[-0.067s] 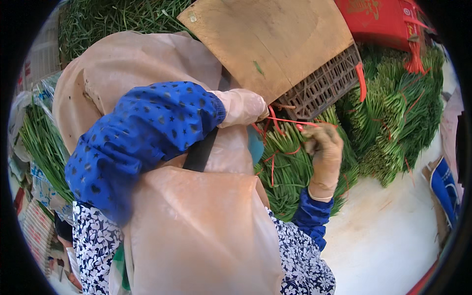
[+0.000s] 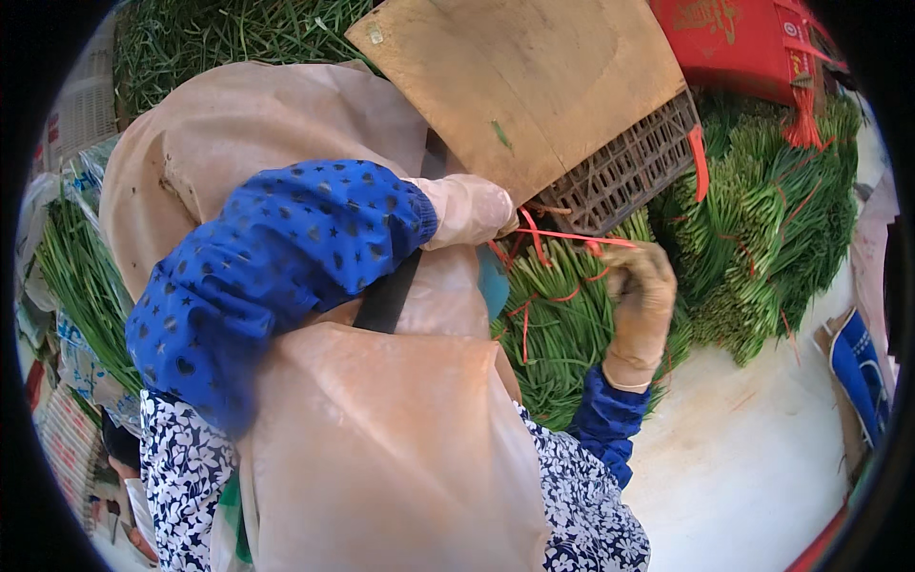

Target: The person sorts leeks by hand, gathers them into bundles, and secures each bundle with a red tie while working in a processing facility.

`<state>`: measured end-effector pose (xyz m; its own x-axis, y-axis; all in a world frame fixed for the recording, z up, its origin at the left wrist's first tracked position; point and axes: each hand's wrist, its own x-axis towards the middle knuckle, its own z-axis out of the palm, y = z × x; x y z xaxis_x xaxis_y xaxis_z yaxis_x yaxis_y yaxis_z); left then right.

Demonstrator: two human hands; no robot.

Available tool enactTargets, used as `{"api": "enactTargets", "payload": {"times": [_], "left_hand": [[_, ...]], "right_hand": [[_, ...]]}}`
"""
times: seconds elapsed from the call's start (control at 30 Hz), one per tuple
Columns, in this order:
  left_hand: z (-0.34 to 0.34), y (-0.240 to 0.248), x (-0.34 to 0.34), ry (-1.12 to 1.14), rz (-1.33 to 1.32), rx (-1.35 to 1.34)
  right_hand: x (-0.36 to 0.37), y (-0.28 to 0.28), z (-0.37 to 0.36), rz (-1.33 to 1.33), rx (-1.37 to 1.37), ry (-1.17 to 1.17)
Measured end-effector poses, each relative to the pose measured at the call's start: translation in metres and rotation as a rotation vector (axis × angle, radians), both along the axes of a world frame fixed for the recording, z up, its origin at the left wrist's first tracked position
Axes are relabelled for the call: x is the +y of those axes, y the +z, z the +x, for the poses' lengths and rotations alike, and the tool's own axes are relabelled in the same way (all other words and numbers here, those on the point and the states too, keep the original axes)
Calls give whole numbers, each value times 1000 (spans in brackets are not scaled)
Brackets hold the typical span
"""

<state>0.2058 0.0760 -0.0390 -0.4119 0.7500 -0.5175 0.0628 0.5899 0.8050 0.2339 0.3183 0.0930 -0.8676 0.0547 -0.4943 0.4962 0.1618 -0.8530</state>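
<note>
A bunch of green leafy stalks (image 2: 562, 329), like garlic chives, lies with its pale cut ends toward the crate, loops of red string around it. One red string (image 2: 577, 235) stretches taut above these ends between my two gloved hands. My left hand (image 2: 472, 210), reaching across from a blue star-patterned sleeve, is closed at the string's left end. Its fingertips are partly hidden beside the wooden board. My right hand (image 2: 640, 310), in a tan glove, is bent at the wrist, its curled fingers closed on the string's other end.
A wooden board (image 2: 534, 86) rests on a dark plastic crate (image 2: 620, 162) just beyond my hands. More tied green bunches (image 2: 762, 229) are piled at the right, under a red bag (image 2: 720, 48) with hanging red strings. Loose greens (image 2: 238, 33) lie at the far left.
My right hand has shifted slightly to the right with the string, and the span between my hands is a little longer. My left hand has hardly moved.
</note>
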Motion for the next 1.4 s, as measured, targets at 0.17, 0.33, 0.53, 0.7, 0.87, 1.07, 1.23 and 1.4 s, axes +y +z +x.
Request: {"api": "enactTargets", "payload": {"times": [0.17,0.33,0.53,0.7,0.87,1.07,1.23,1.4], "left_hand": [[0,0,-16,-14,106,13],[4,2,-24,-29,174,67],[2,39,-51,5,199,302],[3,132,-131,28,146,492],[63,179,-203,374,79,484],[123,205,-218,682,95,638],[188,213,-247,1051,243,430],[248,236,-269,1869,315,380]], "right_hand": [[42,4,-27,-54,141,-303],[170,9,-42,-443,344,-799],[4,57,-126,-113,715,-268],[-96,28,-127,485,254,1054],[-56,-63,-190,812,689,1051],[-74,-59,-225,1075,556,962],[-152,-46,-192,808,728,987],[-113,-86,-195,714,589,1052]]}}
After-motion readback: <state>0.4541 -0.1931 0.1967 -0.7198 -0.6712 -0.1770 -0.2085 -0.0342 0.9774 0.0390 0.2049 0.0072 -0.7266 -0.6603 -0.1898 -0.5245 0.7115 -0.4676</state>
